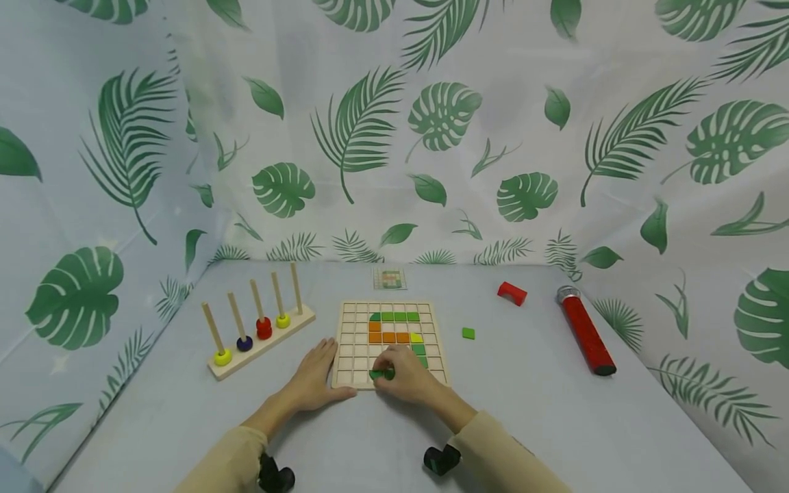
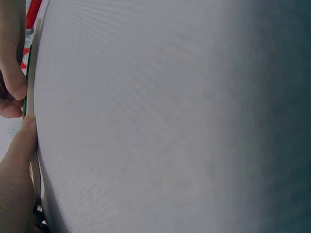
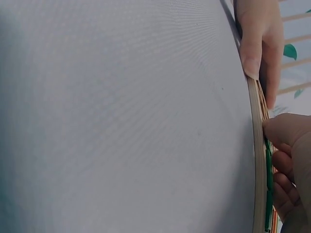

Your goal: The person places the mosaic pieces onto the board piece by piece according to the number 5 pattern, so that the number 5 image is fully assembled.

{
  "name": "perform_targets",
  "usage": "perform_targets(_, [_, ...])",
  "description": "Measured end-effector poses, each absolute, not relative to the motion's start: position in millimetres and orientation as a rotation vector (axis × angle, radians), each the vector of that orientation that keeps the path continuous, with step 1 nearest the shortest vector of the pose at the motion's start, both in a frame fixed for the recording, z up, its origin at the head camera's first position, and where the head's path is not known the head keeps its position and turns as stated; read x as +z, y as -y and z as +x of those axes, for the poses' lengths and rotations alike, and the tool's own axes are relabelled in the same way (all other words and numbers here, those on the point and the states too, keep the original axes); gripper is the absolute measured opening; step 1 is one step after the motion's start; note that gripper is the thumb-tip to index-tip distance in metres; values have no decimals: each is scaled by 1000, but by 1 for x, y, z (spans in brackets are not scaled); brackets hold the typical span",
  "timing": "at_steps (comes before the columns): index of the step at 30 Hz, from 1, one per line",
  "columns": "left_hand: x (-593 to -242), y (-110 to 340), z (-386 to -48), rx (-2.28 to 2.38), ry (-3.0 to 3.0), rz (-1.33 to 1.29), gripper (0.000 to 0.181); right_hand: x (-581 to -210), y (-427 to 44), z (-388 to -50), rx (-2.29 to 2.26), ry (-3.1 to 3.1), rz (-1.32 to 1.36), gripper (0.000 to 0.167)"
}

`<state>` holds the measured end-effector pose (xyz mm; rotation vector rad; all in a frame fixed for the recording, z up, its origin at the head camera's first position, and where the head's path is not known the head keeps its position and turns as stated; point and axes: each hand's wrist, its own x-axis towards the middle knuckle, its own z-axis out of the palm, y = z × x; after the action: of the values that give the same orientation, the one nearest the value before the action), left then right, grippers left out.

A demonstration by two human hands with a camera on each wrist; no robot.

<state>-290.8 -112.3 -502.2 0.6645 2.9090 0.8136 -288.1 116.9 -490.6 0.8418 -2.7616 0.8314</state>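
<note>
A wooden grid board (image 1: 346, 329) lies flat in the middle of the head view. Green, orange and yellow tiles fill some of its squares. My left hand (image 1: 314, 378) rests against the board's left side, with the thumb on its near edge. Over the near rows, my right hand (image 1: 403, 373) has its fingers curled and pinches a small green tile (image 1: 375, 374) close to the board's surface. Those fingers partly hide the tile and the squares beneath. In the right wrist view, green tiles (image 3: 269, 208) show along the board's near edge.
At left stands a wooden rack (image 1: 259, 357) with upright pegs carrying yellow, blue and red beads. A patterned card (image 1: 390, 279) lies behind the board. To the right are a loose green tile (image 1: 468, 333), a red arch block (image 1: 512, 294) and a red tube (image 1: 587, 332).
</note>
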Motion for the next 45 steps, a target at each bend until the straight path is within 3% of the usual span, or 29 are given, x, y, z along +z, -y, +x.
perform_targets(8, [-499, 111, -288, 842, -2905, 676, 105, -481, -133, -292, 956, 2673, 771, 14])
perform_targets(23, [-500, 110, -285, 857, -2908, 682, 105, -484, -218, -329, 1063, 2659, 188, 26])
perform_targets(33, [-499, 110, -287, 863, -2910, 692, 106, -483, -263, -336, 1042, 2767, -28, 43])
perform_targets(45, [-501, 111, -288, 878, -2910, 691, 104, -490, -275, -336, 1045, 2763, -29, 32])
